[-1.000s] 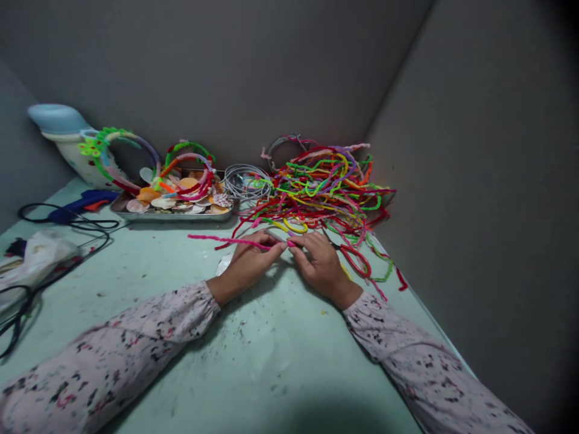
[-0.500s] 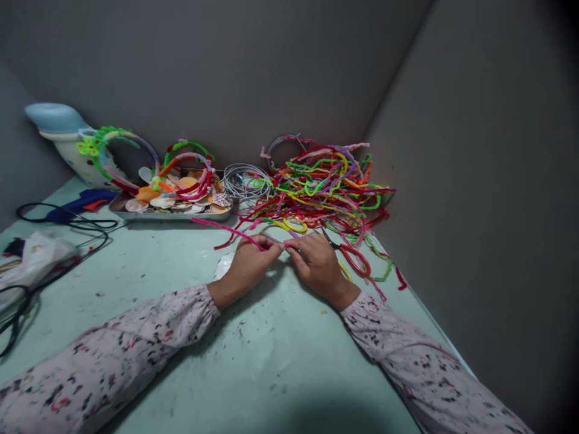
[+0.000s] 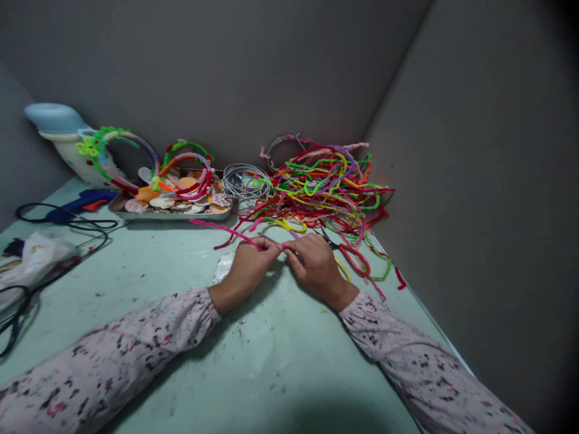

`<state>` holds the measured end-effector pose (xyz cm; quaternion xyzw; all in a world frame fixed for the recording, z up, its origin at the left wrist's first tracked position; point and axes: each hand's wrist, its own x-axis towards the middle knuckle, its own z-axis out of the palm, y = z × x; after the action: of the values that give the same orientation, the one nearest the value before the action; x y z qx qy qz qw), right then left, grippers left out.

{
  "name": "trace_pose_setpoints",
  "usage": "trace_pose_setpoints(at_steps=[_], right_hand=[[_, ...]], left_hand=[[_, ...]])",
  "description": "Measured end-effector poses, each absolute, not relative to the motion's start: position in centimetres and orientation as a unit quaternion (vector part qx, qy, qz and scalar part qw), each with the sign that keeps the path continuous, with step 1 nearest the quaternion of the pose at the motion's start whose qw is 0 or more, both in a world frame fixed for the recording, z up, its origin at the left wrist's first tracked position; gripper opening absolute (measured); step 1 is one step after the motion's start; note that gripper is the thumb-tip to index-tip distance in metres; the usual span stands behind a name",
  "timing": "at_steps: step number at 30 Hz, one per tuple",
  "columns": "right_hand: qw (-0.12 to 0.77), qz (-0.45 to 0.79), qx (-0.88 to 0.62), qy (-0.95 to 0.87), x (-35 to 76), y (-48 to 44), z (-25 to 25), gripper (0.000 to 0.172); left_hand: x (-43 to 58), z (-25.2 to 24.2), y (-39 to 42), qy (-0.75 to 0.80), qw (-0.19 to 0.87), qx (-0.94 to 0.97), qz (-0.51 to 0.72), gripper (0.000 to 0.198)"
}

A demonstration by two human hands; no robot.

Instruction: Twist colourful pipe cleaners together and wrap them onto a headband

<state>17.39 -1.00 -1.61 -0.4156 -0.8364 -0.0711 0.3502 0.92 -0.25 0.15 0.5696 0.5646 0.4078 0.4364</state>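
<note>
My left hand [image 3: 251,265] is closed in a pinch on a bright pink pipe cleaner [image 3: 221,228], whose loose end sticks out to the left above the table. A thin grey wire [image 3: 268,239] shows by the fingertips. My right hand [image 3: 319,265] is closed too, its thumb and forefinger pinching the pink end where the fingertips of both hands nearly meet. Under and beyond the right hand show a yellow strip [image 3: 342,269] and a bit of purple; whether they join the wire is hidden. Red-handled scissors [image 3: 356,259] lie just right of that hand.
A tangled heap of pipe cleaners [image 3: 325,181] lies at the back right, beside coiled grey wire [image 3: 246,181]. Wrapped hoops stand on a metal tray [image 3: 181,217] of shells. Leftward are a blue glue gun [image 3: 75,205], a black cord [image 3: 102,242] and a plastic bag [image 3: 43,256].
Both hands stay almost in place, with only a slight shift at the fingertips. The loose end of the pink pipe cleaner has moved slightly left.
</note>
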Motion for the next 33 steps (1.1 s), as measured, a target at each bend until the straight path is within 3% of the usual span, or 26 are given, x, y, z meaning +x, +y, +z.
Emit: trace_pose_setpoints(at_steps=[6, 10, 18, 21, 33], right_hand=[[0.393, -0.064, -0.429, -0.811, 17.6, -0.9, -1.3, 0.016], [0.416, -0.071, -0.442, -0.791, 18.1, -0.6, -1.4, 0.016], [0.421, -0.056, -0.441, -0.791, 18.2, -0.5, -1.6, 0.016], [0.406, -0.049, -0.436, -0.802, 18.1, -0.5, -1.5, 0.017], [0.396, -0.031, -0.420, -0.816, 18.1, -0.5, -1.6, 0.017]], left_hand=[[1.0, 0.4, -0.9, 0.466, 0.339, 0.695, 0.430, 0.010], [0.6, 0.1, -0.7, 0.393, 0.212, 0.769, 0.456, 0.019], [-0.2, 0.2, 0.4, 0.399, 0.030, 0.740, 0.540, 0.027], [-0.4, -0.1, 0.8, 0.379, 0.008, 0.767, 0.518, 0.033], [-0.7, -0.3, 0.8, 0.322, 0.042, 0.815, 0.479, 0.017]])
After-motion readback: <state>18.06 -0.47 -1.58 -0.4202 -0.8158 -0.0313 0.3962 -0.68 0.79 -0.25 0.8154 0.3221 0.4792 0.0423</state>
